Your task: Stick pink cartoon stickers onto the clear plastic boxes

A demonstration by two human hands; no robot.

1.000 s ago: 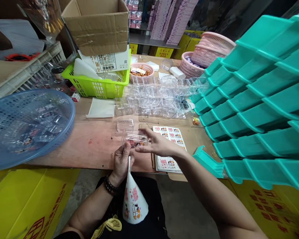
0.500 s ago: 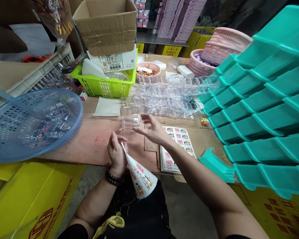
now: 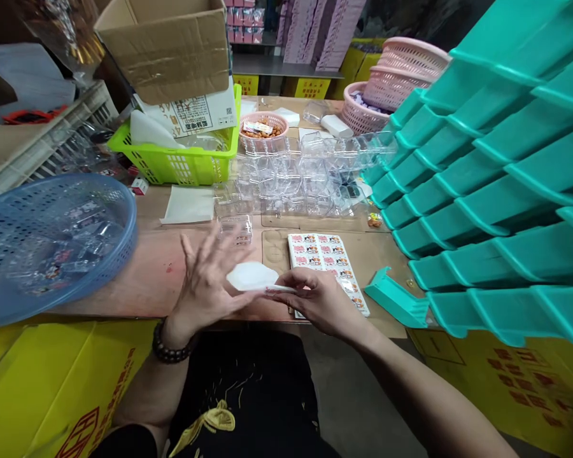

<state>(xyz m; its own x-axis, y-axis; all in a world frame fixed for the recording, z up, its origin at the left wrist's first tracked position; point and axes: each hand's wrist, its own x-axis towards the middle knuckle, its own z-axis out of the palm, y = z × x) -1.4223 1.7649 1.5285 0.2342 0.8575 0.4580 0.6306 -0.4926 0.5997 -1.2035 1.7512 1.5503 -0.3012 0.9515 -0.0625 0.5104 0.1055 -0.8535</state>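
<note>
My right hand point(image 3: 318, 299) pinches the edge of a curled sticker sheet point(image 3: 252, 277), its white back facing up. Beside it, my left hand point(image 3: 203, 280) has its fingers spread and smeared by motion; its thumb lies along the sheet's near edge, and I cannot tell whether it touches. A small clear plastic box point(image 3: 236, 229) rests on the table just beyond my left fingers. Under and past my right hand lies a stack of sticker sheets point(image 3: 318, 250), printed with pink lettering and cartoon animals.
Several clear plastic boxes point(image 3: 286, 178) spread across the table's back. Teal stacked bins point(image 3: 487, 191) rise at right, near a loose teal piece point(image 3: 396, 299). At left are a blue basket point(image 3: 124, 254) and a green basket point(image 3: 172, 165) bearing a cardboard box point(image 3: 172, 57).
The cone-curled sheet has passed from my left hand to my right and come up over the table edge. My left hand has opened. The view has shifted slightly.
</note>
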